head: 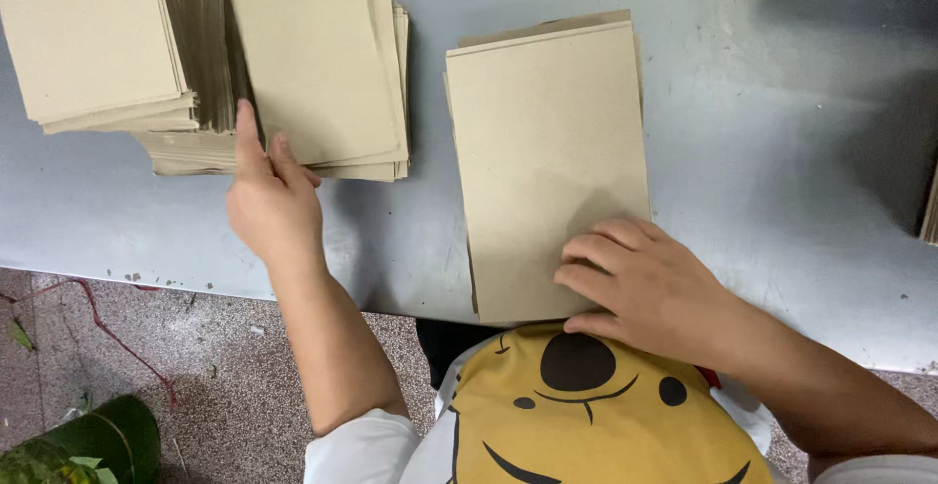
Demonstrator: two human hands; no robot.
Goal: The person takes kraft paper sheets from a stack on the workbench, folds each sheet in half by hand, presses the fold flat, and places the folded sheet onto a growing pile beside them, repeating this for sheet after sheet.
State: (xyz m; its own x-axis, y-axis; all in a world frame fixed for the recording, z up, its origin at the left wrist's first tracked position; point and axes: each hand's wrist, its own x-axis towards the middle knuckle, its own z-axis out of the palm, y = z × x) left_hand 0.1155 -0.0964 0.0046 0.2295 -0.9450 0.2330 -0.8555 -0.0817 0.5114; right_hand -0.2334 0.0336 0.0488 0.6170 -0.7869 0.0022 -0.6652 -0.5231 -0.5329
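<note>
Head cam, looking down at a grey worktop [743,152]. I see both hands on cardboard.

Left hand [269,196]: reaching up to the small stack of tan cards [318,74] at upper centre-left. Fingers [246,127] extended, not clenched, tips on the lower left corner of the top card. Thumb side is hidden, so I can't tell if it's pinching a sheet or just touching. Stack is a bit fanned, edges not flush.

Right hand [645,284]: palm down on the large cardboard sheet [547,152] lying centre of the worktop. Fingers loosely curled, pressing flat on the sheet's lower right corner, not wrapped around anything. The sheet's near edge sits at the worktop's front edge. A second sheet's edge peeks out beneath it along the top, so at least two are stacked there.

Positions: large sheet is just right of the small stack, a gap of bare worktop between them, not touching.

Around them: taller pile of tan cards [93,40] at top left, with more sheets packed behind and under it, butting against the small stack. Dark board edge at far right [928,215], partly cut off by the frame.

Below the worktop: speckled floor [205,367], a red cord [98,323] trailing on it, a green cylindrical object [93,440] at bottom left. My shirt [586,416] is white with a yellow cartoon bear print, right under the large sheet's near edge.
</note>
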